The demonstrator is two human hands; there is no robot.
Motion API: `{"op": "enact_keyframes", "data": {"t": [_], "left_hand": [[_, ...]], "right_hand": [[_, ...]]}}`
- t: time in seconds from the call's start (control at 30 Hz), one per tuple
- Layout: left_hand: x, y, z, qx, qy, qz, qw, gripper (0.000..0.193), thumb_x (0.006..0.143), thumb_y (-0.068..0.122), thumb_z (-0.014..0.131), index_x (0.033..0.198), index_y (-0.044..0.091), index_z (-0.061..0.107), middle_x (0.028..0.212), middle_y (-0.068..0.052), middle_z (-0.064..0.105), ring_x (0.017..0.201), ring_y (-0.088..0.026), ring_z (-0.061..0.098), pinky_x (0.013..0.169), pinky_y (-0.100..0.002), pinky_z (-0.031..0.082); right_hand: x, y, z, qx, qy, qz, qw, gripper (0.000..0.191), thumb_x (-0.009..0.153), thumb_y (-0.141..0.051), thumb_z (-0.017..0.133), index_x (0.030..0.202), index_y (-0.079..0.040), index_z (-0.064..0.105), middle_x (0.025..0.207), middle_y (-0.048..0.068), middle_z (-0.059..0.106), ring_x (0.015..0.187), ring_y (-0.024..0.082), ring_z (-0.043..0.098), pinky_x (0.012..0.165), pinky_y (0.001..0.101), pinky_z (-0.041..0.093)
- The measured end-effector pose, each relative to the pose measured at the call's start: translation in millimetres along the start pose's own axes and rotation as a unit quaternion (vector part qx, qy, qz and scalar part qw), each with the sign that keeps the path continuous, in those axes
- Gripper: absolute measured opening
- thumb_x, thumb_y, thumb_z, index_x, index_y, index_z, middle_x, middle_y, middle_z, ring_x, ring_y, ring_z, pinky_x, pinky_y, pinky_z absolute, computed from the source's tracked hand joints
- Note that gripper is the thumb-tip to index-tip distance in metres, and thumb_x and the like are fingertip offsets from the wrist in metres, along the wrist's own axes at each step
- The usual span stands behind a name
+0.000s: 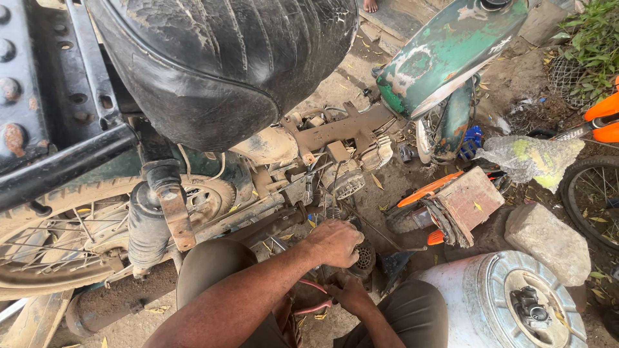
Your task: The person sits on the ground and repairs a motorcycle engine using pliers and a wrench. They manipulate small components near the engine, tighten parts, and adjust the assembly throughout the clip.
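gripping a round engine part (362, 258) under my clamped left hand (335, 241); right hand (351, 295) just below, pliers (314, 301) beside it, grip unclear. i'd steady before twisting.

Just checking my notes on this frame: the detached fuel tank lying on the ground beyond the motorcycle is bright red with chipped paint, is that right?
Not quite. The head view shows the detached fuel tank is green with chipped, worn paint, not red. It does lie on the ground beyond the motorcycle with the cracked black seat.
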State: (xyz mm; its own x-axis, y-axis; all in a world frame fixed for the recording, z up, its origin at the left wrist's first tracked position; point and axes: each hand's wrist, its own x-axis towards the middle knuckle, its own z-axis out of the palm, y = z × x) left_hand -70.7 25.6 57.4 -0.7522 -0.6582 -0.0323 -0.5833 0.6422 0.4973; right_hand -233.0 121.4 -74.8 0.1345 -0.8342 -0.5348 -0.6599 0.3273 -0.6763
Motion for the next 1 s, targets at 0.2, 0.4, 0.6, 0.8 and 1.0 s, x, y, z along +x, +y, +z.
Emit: {"op": "enact_keyframes", "data": {"t": [0.2,0.4,0.6,0.8,1.0], "left_hand": [[1.3,-1.0,2.3,0.015,-0.017,0.005,1.0,0.026,0.084,0.021,0.068,0.099,0.0,0.073,0.085,-0.015,0.071,0.09,-0.027,0.072,0.091,-0.046,0.057],[3.6,-2.9,8.4,0.02,-0.033,-0.001,0.999,0.025,0.084,0.018,0.069,0.102,0.0,0.072,0.079,-0.013,0.068,0.082,-0.024,0.071,0.087,-0.043,0.059],[4.3,-2.9,10.5,0.021,-0.062,-0.014,0.998,0.022,0.086,0.018,0.068,0.098,0.0,0.072,0.078,-0.012,0.067,0.08,-0.022,0.071,0.084,-0.042,0.06],[2.7,-2.5,9.2,0.018,-0.066,-0.021,0.997,0.021,0.086,0.015,0.066,0.101,0.001,0.071,0.08,-0.012,0.069,0.081,-0.023,0.074,0.083,-0.042,0.062],[1.8,-2.7,9.1,0.022,-0.042,-0.009,0.999,0.023,0.083,0.016,0.067,0.1,0.001,0.072,0.083,-0.013,0.07,0.088,-0.025,0.073,0.09,-0.044,0.059]], "right_hand": [[0.6,-2.7,-0.7,-0.009,-0.002,0.002,1.0,0.031,0.09,-0.025,0.073,0.107,0.0,0.076,0.087,0.011,0.079,0.073,0.016,0.076,0.07,0.0346,0.06],[-2.0,-9.1,-1.9,-0.036,-0.02,0.02,0.999,0.031,0.092,-0.027,0.072,0.109,-0.001,0.076,0.087,0.01,0.078,0.075,0.016,0.075,0.07,0.0345,0.059],[-5.8,-14.3,-3.4,-0.023,-0.017,0.031,0.999,0.03,0.093,-0.027,0.071,0.109,-0.001,0.073,0.087,0.011,0.078,0.073,0.016,0.075,0.07,0.0352,0.059],[-3.6,-9.4,-2.8,-0.019,-0.014,0.008,1.0,0.03,0.092,-0.026,0.072,0.108,-0.001,0.074,0.087,0.011,0.078,0.073,0.015,0.075,0.069,0.0345,0.059],[-2.9,-5.6,-2.1,-0.028,-0.006,-0.019,0.999,0.029,0.091,-0.025,0.073,0.107,0.0,0.076,0.087,0.01,0.078,0.074,0.015,0.074,0.07,0.0349,0.058]]}}
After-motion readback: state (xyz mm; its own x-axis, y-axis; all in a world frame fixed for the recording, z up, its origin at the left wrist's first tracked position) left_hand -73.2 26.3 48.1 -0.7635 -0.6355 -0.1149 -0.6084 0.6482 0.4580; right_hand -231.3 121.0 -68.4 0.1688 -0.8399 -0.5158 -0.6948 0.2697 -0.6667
